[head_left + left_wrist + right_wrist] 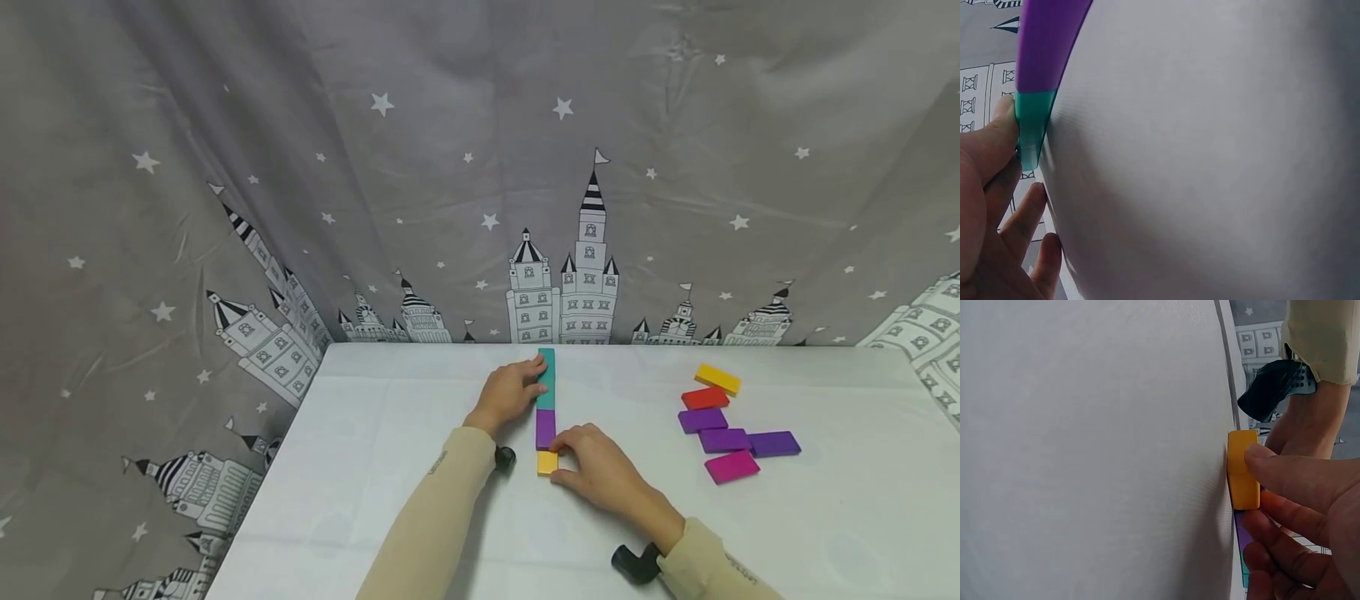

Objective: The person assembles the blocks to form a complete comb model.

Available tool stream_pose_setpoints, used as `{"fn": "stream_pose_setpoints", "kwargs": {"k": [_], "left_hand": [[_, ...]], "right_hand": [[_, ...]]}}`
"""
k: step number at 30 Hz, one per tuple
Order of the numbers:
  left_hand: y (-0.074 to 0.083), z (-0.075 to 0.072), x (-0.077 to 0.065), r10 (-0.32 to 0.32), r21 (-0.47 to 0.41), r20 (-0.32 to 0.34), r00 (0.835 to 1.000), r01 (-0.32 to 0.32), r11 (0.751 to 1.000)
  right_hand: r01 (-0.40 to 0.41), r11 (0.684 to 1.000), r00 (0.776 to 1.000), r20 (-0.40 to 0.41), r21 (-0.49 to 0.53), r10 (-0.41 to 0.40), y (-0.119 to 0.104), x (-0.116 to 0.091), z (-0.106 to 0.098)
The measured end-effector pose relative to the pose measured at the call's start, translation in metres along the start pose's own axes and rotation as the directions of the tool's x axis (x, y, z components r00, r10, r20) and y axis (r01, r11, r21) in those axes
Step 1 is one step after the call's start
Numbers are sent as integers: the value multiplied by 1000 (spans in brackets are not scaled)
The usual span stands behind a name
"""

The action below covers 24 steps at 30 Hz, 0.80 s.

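The left hand (510, 392) reaches in from the front edge of the table (847, 500), its thumb and forefinger bent and spread apart, both tips touching a teal strip (546, 400); whether they pinch it I cannot tell. The strip begins at the table's back edge, left of the middle; whether it is one block or two is unclear. End to end with it, toward the front edge, come one purple block (545, 429) and one yellow block (547, 464). The right hand (603, 475) lies to the right of this row, its thumb and forefinger nearly together, pinching the yellow block by its near and far ends. Well apart, nearer the table's right edge, are six loose blocks: three purple pieces (702, 420), some touching, one red piece (705, 399), one orange-yellow piece (717, 379) closest to the back edge, and one pink piece (732, 467) closest to the front.
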<state>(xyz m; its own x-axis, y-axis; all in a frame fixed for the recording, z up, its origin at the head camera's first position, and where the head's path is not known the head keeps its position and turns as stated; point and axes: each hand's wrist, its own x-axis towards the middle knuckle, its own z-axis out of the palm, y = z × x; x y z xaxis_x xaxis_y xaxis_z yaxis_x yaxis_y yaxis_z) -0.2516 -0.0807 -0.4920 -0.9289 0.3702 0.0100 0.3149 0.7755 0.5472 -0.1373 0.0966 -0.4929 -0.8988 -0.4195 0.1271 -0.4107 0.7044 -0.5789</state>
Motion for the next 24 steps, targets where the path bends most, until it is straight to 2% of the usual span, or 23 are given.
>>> {"fn": "stream_pose_setpoints", "kwargs": {"k": [24], "left_hand": [[1,-1,-1,6,-2,2,1000,-6,1000]], "right_hand": [[-61,998,998,-28,-3,61,-4,4,4]]}}
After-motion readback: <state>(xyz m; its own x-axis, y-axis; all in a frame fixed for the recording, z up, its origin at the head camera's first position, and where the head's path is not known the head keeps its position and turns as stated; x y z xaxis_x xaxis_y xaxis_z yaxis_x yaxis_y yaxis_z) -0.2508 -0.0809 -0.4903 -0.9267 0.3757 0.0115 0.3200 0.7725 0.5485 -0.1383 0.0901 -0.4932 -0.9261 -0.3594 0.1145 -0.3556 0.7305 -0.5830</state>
